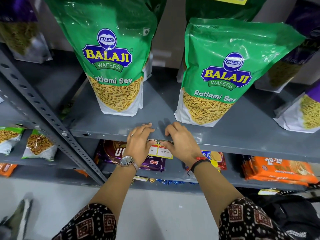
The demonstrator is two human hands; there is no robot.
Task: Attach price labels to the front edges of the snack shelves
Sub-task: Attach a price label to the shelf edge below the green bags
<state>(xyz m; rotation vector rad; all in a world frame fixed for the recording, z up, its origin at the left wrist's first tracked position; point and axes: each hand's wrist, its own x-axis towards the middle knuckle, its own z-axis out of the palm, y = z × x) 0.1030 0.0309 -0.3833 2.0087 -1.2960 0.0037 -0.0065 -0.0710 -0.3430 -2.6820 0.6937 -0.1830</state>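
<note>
Nearest, the left hand (139,142) and right hand (180,144) both pressed a yellow-edged price label (162,151) marked 40 against the front edge of the grey shelf (242,144), thumbs on the label and fingers curled over the lip. Farther back, on that shelf, stood two green snack bags, one on the left (110,58) and one on the right (223,75).

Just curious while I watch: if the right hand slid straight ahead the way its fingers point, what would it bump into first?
Probably the nearer Ratlami Sev bag: the right hand points back over the shelf, with bare shelf between them. Depth is hard to judge.
</note>
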